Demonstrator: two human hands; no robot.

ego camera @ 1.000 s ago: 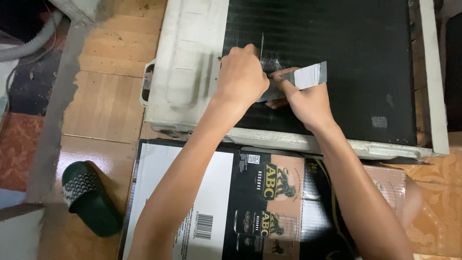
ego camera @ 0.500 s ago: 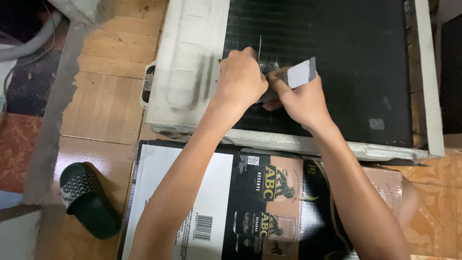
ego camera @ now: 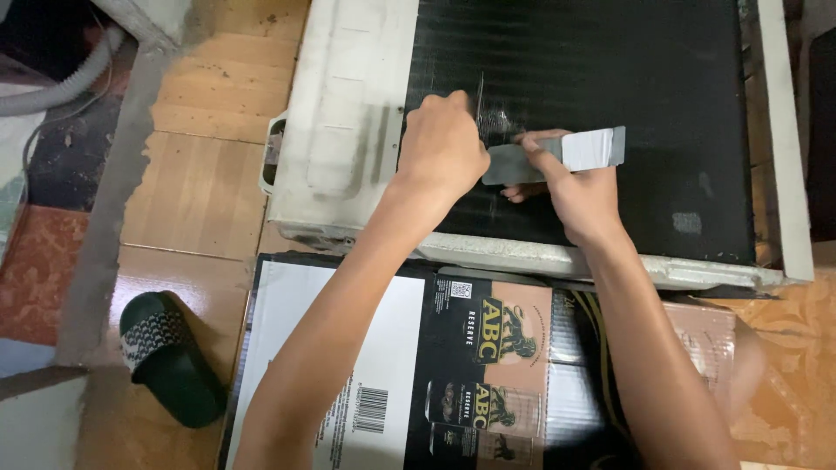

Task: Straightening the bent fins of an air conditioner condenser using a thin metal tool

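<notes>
- Nearest the camera, a flattened cardboard box [ego camera: 366, 365], printed in white, black and tan, lies on the floor under the person's two bare forearms.
- Left of the box, a dark green rubber slipper [ego camera: 170, 357] sits on the wooden plank floor [ego camera: 200, 174].
- Beyond the box lies a white metal air-conditioner unit [ego camera: 348, 130], its black finned coil panel [ego camera: 610, 87] facing up.
- The left hand [ego camera: 444, 148] is closed in a loose fist on the fins near the panel's left edge, touching the tool's near end.
- The right hand [ego camera: 579, 187] pinches a flat grey metal scraper-like tool [ego camera: 557, 155] between thumb and fingers, holding it against the fins.
- A pale, scuffed patch of fins [ego camera: 498, 115] shows just above the hands.
- Step in hand, as a judgement: working the tool over the fins, combing or scraping them. The next stroke seems to call for a steady, light pull along the fin lines, since thin fins bend easily.
- Hard to tell: the tool's working edge is hidden behind the left hand, so its exact kind is unclear. The unit's top and right side are cut off. At far left, a grey hose [ego camera: 52, 87] is only partly visible.
</notes>
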